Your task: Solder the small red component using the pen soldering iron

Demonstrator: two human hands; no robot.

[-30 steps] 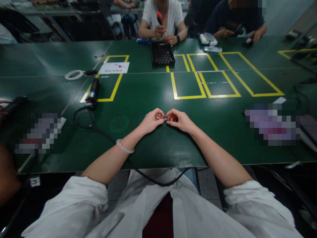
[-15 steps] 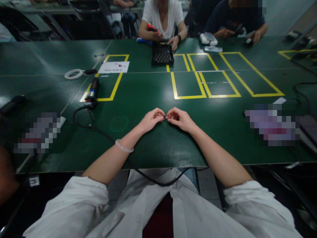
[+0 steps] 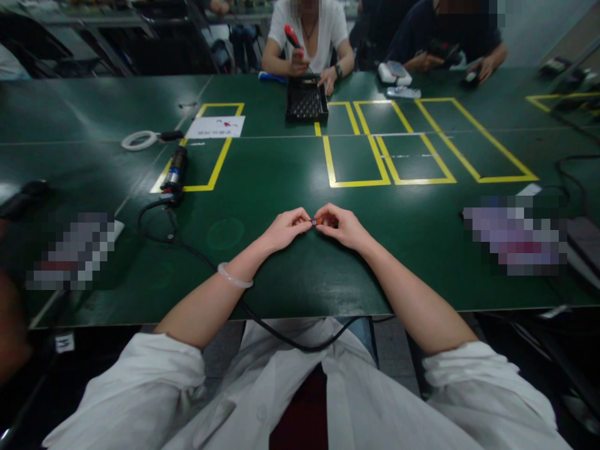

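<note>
Two bare hands meet near the centre of the frame over a green table (image 3: 272,165), a small dark part with an orange-red patch (image 3: 315,222) caught between their fingertips. The left hand (image 3: 287,229), below a pale bracelet (image 3: 234,275), pinches the part's left end between thumb and fingers; the right hand (image 3: 344,226) pinches the other end, its remaining fingers curled in behind. The part sits just above the tabletop; whether it touches the surface cannot be told.

Small enough to be mostly covered by fingertips, the piece looks light and probably stiff, likely hard plastic or metal, though its make is too small to read. Its size suggests it could slip or spring away if squeezed off-centre, and any fine feature on it may be easily bent. The two opposite ends appear the best places to grip, with a light, even pinch that leaves the middle in view.

At centre left, a black cylindrical tool (image 3: 176,167) lies on the table, well apart from both hands. At upper centre, a co-worker holds a red-handled tool (image 3: 292,37) above a black tray (image 3: 307,119).
</note>
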